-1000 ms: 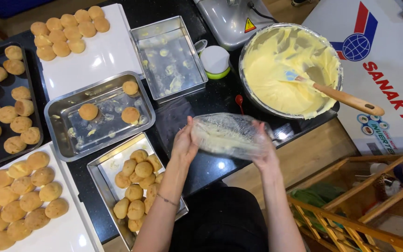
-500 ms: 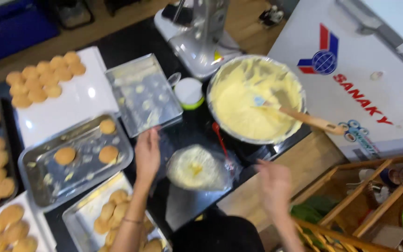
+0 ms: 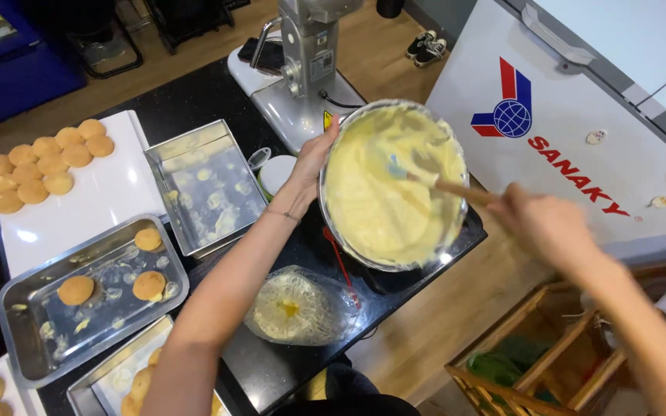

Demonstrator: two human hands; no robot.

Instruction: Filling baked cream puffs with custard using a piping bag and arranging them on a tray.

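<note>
A large metal bowl [image 3: 456, 231] full of pale yellow cream sits tilted at the right end of the black counter. My left hand [image 3: 314, 156] grips its left rim. My right hand [image 3: 539, 221], blurred, is closed on the wooden handle of a spatula [image 3: 456, 189] whose blue-tipped blade is sunk in the cream. A clear plastic piping bag [image 3: 300, 308] smeared with cream lies on the counter below the bowl, with no hand on it.
A steel tray [image 3: 17, 308] holds three round cakes. An emptier steel tray [image 3: 171, 154] stands behind it. A white board [image 3: 94, 208] carries several cakes. A stand mixer [image 3: 302, 69], a white chest freezer [image 3: 580, 92] and a wooden crate [image 3: 533, 370] surround the counter.
Both hands let go of the piping bag, which now lies on the counter. My left hand rose to the bowl's rim and my right hand took the spatula handle.
</note>
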